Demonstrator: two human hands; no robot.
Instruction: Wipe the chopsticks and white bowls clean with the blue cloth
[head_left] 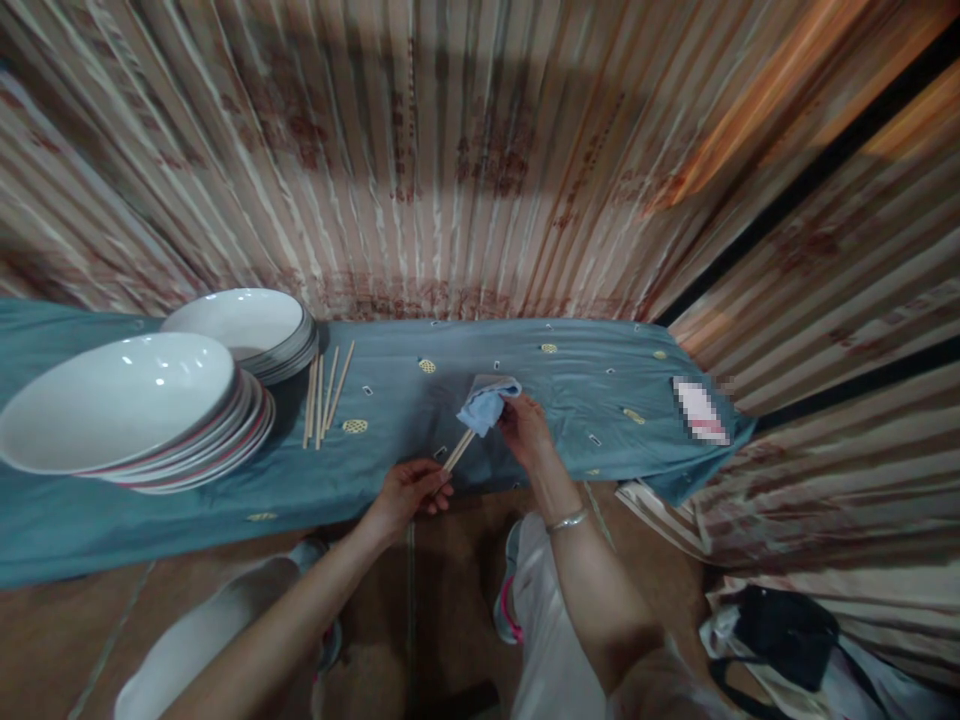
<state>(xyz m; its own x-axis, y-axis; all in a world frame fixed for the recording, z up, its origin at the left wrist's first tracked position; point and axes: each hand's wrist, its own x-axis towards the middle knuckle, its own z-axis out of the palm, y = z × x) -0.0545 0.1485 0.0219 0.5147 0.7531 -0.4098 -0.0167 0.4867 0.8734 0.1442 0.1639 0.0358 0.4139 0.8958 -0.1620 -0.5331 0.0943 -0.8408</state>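
Observation:
My left hand (417, 487) is closed around the near ends of a pair of chopsticks (458, 451), just above the front edge of the table. The chopsticks slant up and to the right. Their far ends are hidden inside a light blue cloth (487, 403). My right hand (523, 425) grips that cloth around them, with a bracelet at the wrist. To the left, several more chopsticks (321, 400) lie on the blue-green tablecloth (405, 400), beside the stacked bowls.
A tall stack of large white bowls (120, 400) stands at the left, with a smaller stack of white dishes (240, 325) behind it. A pixelated packet (701, 410) lies near the right end. Patterned curtains (480, 180) hang behind the table. A black bag (787, 635) sits at the lower right.

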